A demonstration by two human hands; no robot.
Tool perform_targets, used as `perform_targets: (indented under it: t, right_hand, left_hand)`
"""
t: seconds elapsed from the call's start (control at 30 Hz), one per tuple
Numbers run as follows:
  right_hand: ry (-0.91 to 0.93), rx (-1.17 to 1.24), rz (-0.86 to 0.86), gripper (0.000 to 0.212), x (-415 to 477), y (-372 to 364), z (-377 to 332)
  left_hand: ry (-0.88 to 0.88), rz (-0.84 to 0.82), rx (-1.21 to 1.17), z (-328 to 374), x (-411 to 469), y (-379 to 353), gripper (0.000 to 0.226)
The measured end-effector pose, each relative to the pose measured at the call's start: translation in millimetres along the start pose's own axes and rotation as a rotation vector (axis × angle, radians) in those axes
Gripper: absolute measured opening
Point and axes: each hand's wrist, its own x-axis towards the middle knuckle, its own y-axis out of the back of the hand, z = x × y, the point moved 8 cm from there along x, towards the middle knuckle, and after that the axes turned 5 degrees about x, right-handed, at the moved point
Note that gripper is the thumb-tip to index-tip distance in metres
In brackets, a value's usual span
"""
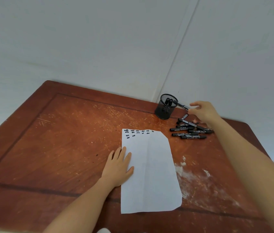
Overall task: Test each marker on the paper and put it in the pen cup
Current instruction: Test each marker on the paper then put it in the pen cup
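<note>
Two hands are over a scratched, reddish-brown wooden table [57, 140] that stands against a pale wall [99, 47]. The left hand [118, 167] lies flat, palm down, fingers straight and close together. Its fingertips and thumb side rest on the left edge of the paper [151, 174], and its heel is on the bare wood. The white sheet stretches away to the right of that hand and beyond its fingertips, where short black test marks [138, 132] run in rows along the far edge. Farther out and to the right, well clear of the left hand, the black mesh pen cup [166, 108] stands upright just left of the right hand, with two capped markers [168, 101] standing in it. A single black marker [180, 105] slants from the cup's rim toward the right hand [203, 111]. Its front end is at the rim and its rear end is at the fingertips. The thumb is lifted above it and the fingers are loosely spread, but blur there hides whether they are pinching the marker or only touching it. Just on the near side of that hand, partly under its wrist, several more black markers lie in a loose pile [191, 130] on the wood.
</note>
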Motion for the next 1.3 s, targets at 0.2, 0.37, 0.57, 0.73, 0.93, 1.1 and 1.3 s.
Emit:
perform_targets:
  t: [0.2, 0.37, 0.57, 0.73, 0.93, 1.1, 1.3]
  right_hand:
    - [0.015, 0.031, 0.246, 0.014, 55, -1, -11]
    - [-0.075, 0.091, 0.272, 0.024, 83, -8, -3]
    - [-0.055, 0.106, 0.190, 0.030, 98, -21, 5]
    - [-0.006, 0.092, 0.188, 0.029, 100, -27, 12]
    - [0.072, 0.103, 0.260, 0.050, 88, -34, 9]
    - [0.122, 0.036, 0.250, 0.068, 93, -45, 8]
    - [0.178, -0.205, 0.133, 0.048, 105, -66, 7]
  left_hand:
    - [-0.042, 0.047, 0.017, 2, 2, 2, 0.055]
    - [-0.020, 0.061, 0.035, 0, 4, -3, 0.055]
    - [0.004, 0.084, 0.011, -1, 5, -3, 0.055]
    - [0.008, 0.101, 0.010, 0, 6, -3, 0.055]
    - [0.013, 0.129, 0.012, 0, 6, -1, 0.056]
    - [0.013, 0.143, 0.013, 0, 6, -2, 0.056]
    - [0.016, 0.149, 0.006, -1, 6, -1, 0.055]
